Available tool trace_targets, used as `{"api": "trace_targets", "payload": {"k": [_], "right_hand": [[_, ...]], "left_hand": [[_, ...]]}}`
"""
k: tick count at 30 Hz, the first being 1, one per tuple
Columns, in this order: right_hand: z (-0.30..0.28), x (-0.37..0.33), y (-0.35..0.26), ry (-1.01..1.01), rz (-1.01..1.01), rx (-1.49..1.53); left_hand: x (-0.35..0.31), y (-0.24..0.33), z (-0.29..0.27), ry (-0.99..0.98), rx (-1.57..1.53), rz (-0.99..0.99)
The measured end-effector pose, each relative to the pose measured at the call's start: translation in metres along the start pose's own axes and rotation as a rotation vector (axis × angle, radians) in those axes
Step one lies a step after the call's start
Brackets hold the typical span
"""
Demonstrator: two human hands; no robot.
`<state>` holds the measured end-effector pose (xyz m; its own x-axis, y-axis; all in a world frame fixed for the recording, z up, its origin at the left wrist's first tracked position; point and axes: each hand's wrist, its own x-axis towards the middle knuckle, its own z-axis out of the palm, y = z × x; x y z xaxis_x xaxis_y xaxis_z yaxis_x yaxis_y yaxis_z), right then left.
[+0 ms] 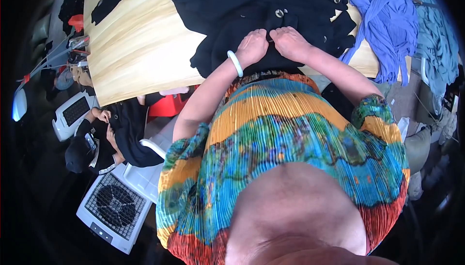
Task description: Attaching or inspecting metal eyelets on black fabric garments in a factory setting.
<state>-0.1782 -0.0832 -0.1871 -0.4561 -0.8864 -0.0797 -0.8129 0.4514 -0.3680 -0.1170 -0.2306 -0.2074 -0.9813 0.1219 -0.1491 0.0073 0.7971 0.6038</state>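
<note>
Wood-grain table (pixel 140 56) bears a black garment (pixel 218 13), apparently spread to keep it within reach.
One violet cloth (pixel 385 18) lies bunched to its right, seemingly kept aside; two hands, left hand (pixel 254 46) and right hand (pixel 289 43), pinch the garment's near part, perhaps steadying it; at least seven shiny buttons (pixel 279 13) show.

No lettering or number can be read: the dark panel (pixel 101 233) on the white fan unit (pixel 116 202) bears marks too small to make out, and the shiny buttons (pixel 279 13) on the black garment (pixel 218 10) show no legible characters.
</note>
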Motion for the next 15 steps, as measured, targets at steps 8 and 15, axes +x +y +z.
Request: {"api": "trace_targets", "payload": {"k": [8,15], "right_hand": [[-0.036,0.008,0.006,-0.193,0.201,0.666],[-0.049,-0.012,0.008,-0.203,-0.030,0.335]], "left_hand": [[-0.003,-0.009,-0.046,-0.192,-0.377,0.033],[-0.015,-0.020,-0.050,-0.425,-0.435,0.116]]}}
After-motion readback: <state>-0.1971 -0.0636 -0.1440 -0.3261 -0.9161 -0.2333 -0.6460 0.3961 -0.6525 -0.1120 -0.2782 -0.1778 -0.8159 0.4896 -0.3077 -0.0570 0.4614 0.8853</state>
